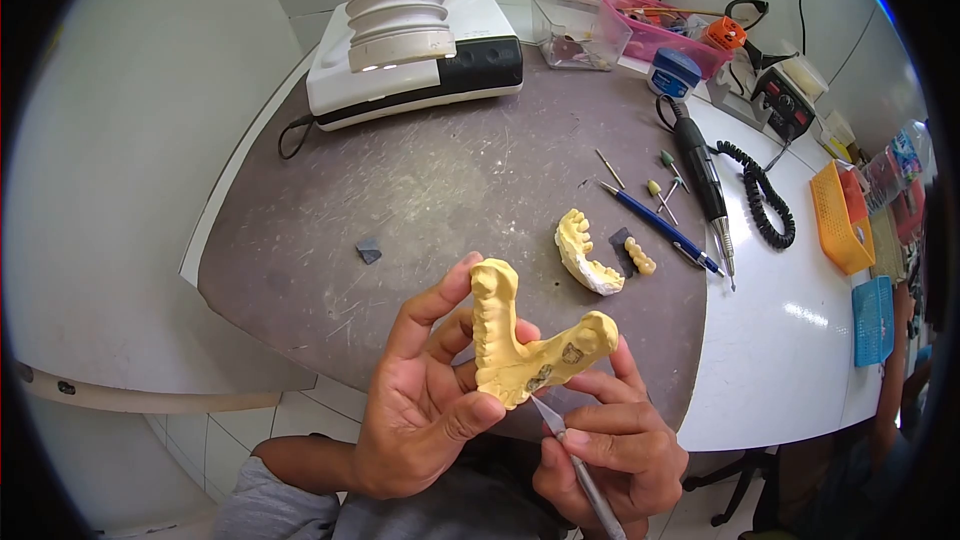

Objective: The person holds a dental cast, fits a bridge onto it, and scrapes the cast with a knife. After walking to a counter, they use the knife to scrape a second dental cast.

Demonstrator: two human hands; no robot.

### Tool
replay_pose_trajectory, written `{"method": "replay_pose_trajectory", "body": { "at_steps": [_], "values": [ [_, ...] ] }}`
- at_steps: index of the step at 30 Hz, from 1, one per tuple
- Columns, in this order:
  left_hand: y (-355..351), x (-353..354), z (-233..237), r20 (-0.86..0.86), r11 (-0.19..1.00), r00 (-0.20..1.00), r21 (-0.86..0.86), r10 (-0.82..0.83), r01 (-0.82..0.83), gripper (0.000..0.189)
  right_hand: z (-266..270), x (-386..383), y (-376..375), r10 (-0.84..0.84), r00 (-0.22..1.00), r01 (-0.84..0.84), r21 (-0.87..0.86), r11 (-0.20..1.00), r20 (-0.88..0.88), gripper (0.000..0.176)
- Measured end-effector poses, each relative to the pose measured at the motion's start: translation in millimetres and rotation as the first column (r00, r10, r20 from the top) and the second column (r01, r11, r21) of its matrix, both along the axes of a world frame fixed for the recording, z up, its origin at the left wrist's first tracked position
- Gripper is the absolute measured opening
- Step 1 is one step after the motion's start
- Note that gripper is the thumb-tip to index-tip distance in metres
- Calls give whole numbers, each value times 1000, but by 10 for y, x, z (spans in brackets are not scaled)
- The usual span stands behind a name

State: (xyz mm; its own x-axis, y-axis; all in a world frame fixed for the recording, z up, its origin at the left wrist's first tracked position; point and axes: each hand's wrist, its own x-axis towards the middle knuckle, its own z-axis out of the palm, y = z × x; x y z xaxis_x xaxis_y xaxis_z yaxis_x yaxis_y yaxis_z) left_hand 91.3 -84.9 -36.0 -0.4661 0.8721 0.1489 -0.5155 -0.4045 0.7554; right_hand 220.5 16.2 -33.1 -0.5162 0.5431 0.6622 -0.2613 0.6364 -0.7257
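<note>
Yellow dental cast [498, 340], clasped by the left hand [422, 415], is raised over the near edge of the tabletop [480, 160]; the right hand [618, 450] grips a knife [583, 478], tip at the cast. A smaller cast [585, 255] lies behind.

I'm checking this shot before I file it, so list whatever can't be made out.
All in the head view:
- Yellow cast: far side, turned away.
- Left hand: some fingers, partly behind the cast.
- Knife: handle end, cut off by the bottom edge; tip contact with the cast, too small to tell.
- White hose: top, cut off by the top edge.
- Pink basket: lower contents, behind its wall.
</note>
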Motion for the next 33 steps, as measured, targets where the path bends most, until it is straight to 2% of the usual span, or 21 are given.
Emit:
{"method": "replay_pose_trajectory", "body": {
  "at_steps": [12,20,33],
  "values": [
    [-2,14,3,-31,1000,999,-16,20,-21,79,18,-5,10,-11,1000,11,-2,1000,0,25],
    [2,-16,-25,-88,1000,996,16,-3,4,79,43,12,49,56,998,-56,-100,993,-3,23],
    [18,-13,15,-101,1000,995,6,14,-14,78,42,20,46,38,999,-38,-80,996,-6,22]
  ]
}}
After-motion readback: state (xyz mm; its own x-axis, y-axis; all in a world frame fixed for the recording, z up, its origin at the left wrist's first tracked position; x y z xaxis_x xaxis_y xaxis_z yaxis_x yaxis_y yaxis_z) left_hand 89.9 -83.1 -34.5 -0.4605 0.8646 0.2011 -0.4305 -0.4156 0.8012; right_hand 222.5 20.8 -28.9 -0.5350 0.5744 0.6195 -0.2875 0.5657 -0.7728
